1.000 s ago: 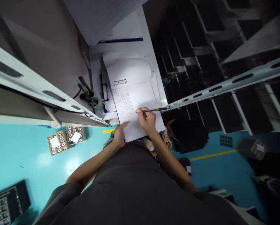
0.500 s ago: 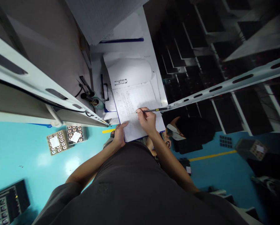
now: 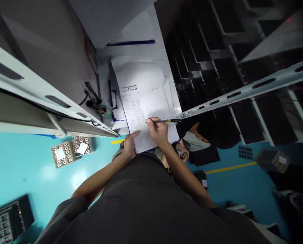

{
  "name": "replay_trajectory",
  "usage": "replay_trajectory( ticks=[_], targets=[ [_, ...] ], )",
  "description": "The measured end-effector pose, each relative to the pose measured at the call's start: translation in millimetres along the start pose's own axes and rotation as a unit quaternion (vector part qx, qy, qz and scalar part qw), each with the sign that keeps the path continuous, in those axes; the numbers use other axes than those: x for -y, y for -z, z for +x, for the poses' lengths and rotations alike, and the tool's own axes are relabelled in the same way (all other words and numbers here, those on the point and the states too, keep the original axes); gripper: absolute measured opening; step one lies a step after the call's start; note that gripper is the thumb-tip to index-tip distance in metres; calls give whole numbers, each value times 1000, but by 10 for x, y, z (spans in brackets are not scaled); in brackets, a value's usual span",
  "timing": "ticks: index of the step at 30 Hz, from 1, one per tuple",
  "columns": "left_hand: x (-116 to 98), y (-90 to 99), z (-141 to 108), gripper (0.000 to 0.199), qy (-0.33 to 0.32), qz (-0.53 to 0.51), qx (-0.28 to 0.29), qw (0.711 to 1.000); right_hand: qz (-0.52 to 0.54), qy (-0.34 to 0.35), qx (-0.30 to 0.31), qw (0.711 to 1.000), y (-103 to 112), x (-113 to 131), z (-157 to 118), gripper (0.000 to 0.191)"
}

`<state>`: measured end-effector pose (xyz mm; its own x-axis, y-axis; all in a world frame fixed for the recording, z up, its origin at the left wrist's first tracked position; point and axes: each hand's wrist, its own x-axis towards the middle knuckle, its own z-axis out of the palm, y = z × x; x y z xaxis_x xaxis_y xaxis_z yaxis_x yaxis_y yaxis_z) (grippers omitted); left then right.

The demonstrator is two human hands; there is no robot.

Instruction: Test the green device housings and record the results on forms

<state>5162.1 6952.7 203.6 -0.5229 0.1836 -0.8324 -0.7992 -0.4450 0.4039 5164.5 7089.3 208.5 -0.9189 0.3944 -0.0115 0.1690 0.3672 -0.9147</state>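
Observation:
My right hand is closed around a dark pen with a yellow band. Its tip end is at a ruled sheet of paper that bears rows of handwriting on its left part. A turned-over page curls up above that sheet. Under the papers shows the blue edge of a clipboard or folder. My left hand grips the lower left corner of the clipboard, thumb on top of the paper and the other fingers hidden beneath.
A pen cup stands left of the papers on a white shelf. Slotted metal posts flank both sides. On the right a person in dark clothing is low by the rack. Trays of parts lie on the blue-green floor.
My right hand and the pen have shifted slightly left over the sheet. The person on the right has moved a little to the right. My left hand stays in place.

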Motion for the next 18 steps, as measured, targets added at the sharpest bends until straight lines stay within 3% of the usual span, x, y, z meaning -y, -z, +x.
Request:
replay_trajectory(
  ticks=[18],
  targets=[
    [29,38,51,46,7,-2,-17,1000,-43,17,5,999,-22,-21,-9,32]
  ],
)
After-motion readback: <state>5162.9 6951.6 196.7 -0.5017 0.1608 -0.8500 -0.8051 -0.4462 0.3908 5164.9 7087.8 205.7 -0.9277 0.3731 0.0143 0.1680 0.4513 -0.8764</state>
